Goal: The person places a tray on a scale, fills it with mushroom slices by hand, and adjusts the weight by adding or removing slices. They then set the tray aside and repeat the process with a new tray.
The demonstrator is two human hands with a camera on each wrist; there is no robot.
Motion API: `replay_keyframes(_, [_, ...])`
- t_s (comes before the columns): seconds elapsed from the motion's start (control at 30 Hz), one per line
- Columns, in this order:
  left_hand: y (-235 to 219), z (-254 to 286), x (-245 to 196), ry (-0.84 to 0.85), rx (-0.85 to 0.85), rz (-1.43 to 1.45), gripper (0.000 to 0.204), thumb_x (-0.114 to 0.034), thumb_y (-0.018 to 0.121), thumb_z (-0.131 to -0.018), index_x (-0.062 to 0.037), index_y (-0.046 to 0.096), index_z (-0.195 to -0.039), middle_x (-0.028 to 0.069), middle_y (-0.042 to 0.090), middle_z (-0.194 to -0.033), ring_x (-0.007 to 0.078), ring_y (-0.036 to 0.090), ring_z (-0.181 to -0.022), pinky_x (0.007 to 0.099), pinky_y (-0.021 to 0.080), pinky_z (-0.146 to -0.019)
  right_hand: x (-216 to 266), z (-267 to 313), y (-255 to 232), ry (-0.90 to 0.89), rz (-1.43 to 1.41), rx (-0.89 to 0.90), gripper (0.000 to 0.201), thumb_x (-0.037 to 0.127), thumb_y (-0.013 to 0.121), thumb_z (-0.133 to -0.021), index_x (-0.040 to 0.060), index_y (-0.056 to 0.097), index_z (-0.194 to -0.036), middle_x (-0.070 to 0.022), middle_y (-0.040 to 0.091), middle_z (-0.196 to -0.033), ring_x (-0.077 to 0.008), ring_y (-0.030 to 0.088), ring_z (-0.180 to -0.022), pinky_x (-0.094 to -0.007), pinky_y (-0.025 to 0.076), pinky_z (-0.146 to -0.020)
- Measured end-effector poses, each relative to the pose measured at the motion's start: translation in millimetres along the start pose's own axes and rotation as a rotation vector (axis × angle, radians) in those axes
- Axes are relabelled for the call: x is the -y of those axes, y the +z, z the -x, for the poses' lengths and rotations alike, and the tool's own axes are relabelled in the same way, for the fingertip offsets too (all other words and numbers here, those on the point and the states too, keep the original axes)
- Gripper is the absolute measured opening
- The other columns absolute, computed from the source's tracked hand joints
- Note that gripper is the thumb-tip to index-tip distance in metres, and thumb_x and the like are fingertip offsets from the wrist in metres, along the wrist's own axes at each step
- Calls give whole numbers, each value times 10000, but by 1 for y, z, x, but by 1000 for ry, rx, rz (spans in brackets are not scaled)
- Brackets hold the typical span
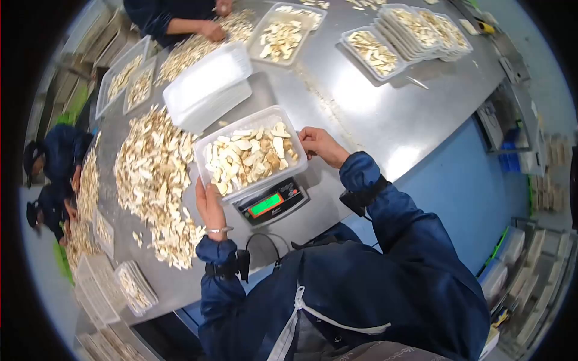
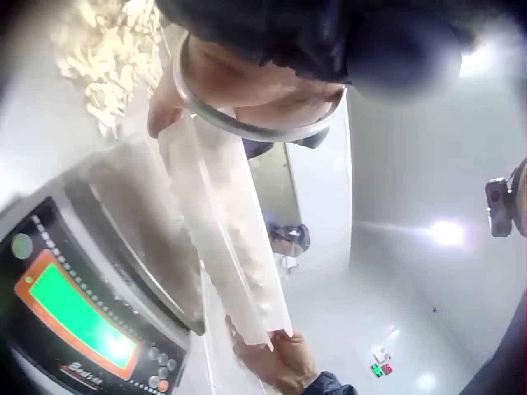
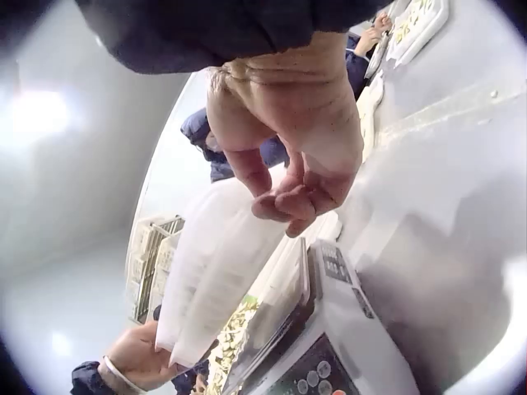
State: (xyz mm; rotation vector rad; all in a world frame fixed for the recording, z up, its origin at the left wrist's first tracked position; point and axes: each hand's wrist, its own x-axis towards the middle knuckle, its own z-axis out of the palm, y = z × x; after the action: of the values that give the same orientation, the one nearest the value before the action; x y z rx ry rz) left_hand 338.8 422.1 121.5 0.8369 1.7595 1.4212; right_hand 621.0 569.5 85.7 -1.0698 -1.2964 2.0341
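Observation:
Both hands hold a clear plastic tub (image 1: 265,183) of pale sliced mushrooms (image 1: 244,157) over a digital scale (image 1: 282,209) with a lit green display. My left hand (image 1: 211,207), a metal bangle at its wrist, grips the tub's near left corner, thumb along the rim. On the opposite side, my right hand (image 1: 325,146) pinches the rim between thumb and curled fingers. From the left wrist view, the tub (image 2: 222,239) is tilted and raised above the scale's platform (image 2: 140,222). In the right wrist view the scale (image 3: 350,329) lies below the right hand (image 3: 296,140).
Loose mushroom slices form a big heap (image 1: 153,174) to the left. Nested white tubs (image 1: 208,87) lie just beyond the held tub. Stacked filled tubs (image 1: 415,33) stand at the far right of the metal table (image 1: 385,120). Other people work along the far and left edges.

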Motion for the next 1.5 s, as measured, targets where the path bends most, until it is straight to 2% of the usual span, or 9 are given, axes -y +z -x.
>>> replay_keyframes(0.1, [30,-12,-25,37,106,-3,557,-393,369,-1008,17,400,-1384,153,519,-1303,210,476,-1211,319,353,-1027,5,27,-39,-34,-166,-140,76,83,568,-858,47,592,-920,7,584,-776,-70,556,-661,-196,458,-630])
replay_keyframes(0.3, [85,-17,-55,42,255,63,585,-459,324,-1007,-18,385,-1386,151,540,-1261,235,522,-1146,362,390,-975,19,50,-166,-276,-309,-440,117,60,541,-866,34,600,-963,-7,604,-790,-90,572,-705,-214,467,-664])
replay_keyframes(0.43, [96,-5,-51,-7,266,51,578,-465,325,-1006,-19,397,-1366,154,552,-1222,235,533,-1129,364,393,-969,30,18,-248,-461,-334,-705,78,23,565,-810,1,588,-881,-45,594,-736,-112,527,-607,-224,410,-574])
replay_keyframes(0.63, [93,8,-45,-85,176,1,555,-440,312,-1005,-22,397,-1361,140,556,-1212,226,533,-1135,352,387,-977,18,-48,-339,-456,-419,-1075,116,19,616,-806,-8,563,-906,-77,588,-710,-159,561,-588,-272,460,-532])
replay_keyframes(0.87, [94,16,-38,-106,101,41,581,-445,375,-998,17,419,-1347,153,584,-1159,219,562,-1090,343,422,-942,16,-63,-380,-299,-448,-966,170,24,604,-813,-29,543,-963,-105,604,-777,-191,614,-615,-273,515,-540])
replay_keyframes(1.1, [104,15,-34,-115,132,62,560,-432,353,-1004,19,441,-1323,141,601,-1134,206,576,-1064,321,433,-919,20,-9,-340,-220,14,-1132,224,83,565,-842,-26,574,-1038,-94,646,-840,-164,613,-620,-242,481,-532])
replay_keyframes(1.3, [102,15,-37,-89,257,37,559,-442,328,-1010,35,498,-1247,130,631,-1072,186,598,-985,304,445,-892,37,-26,-194,-415,324,-557,173,39,526,-849,37,644,-977,-42,618,-715,-72,510,-538,-230,405,-488])
replay_keyframes(1.43, [85,27,-39,-42,312,74,538,-410,320,-1023,56,538,-1183,135,648,-1013,182,608,-928,295,460,-863,93,-48,-82,-523,753,-391,185,97,578,-802,15,662,-945,-110,652,-782,-215,600,-665,-323,486,-660])
replay_keyframes(1.5, [60,33,-37,-57,279,122,436,-304,342,-1030,43,582,-1139,112,655,-991,154,603,-902,273,460,-843,98,-78,-54,-609,836,-336,195,105,609,-821,17,660,-987,-69,639,-789,-157,586,-670,-291,481,-641])
